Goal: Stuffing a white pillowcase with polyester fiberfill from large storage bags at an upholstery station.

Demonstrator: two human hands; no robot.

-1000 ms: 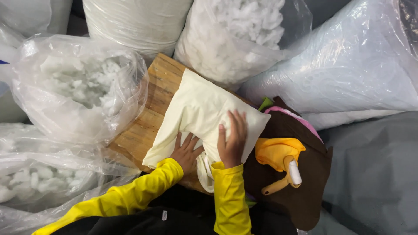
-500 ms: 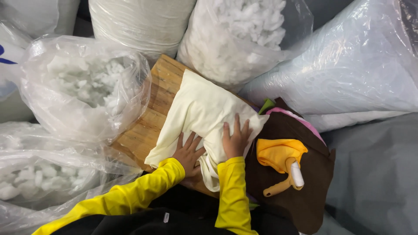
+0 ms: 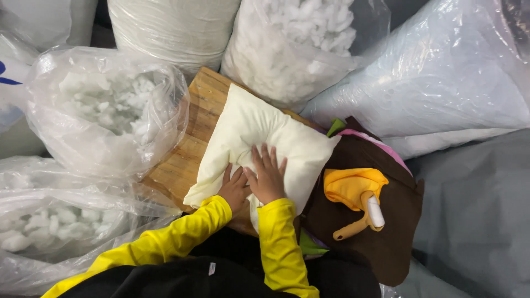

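Observation:
A cream stuffed pillow [image 3: 259,132] lies on a wooden board [image 3: 190,149] in front of me. My right hand [image 3: 266,176] presses flat on the pillow's near part, fingers spread. My left hand [image 3: 234,187] rests beside it on the pillow's near edge, touching the right hand. Both arms wear yellow sleeves. Neither hand grips anything; both lie palm down on the fabric.
Clear plastic bags of white fibre filling stand at the left [image 3: 105,110], lower left [image 3: 44,221] and back [image 3: 298,49]. A large wrapped bundle [image 3: 441,72] sits at the right. Brown fabric [image 3: 386,221] with yellow cloth [image 3: 350,185] and a lint roller [image 3: 367,215] lies at my right.
My right hand slid left and nearer across the pillow, ending against my left hand. The pillow looks puffier and its loose near end is tucked under.

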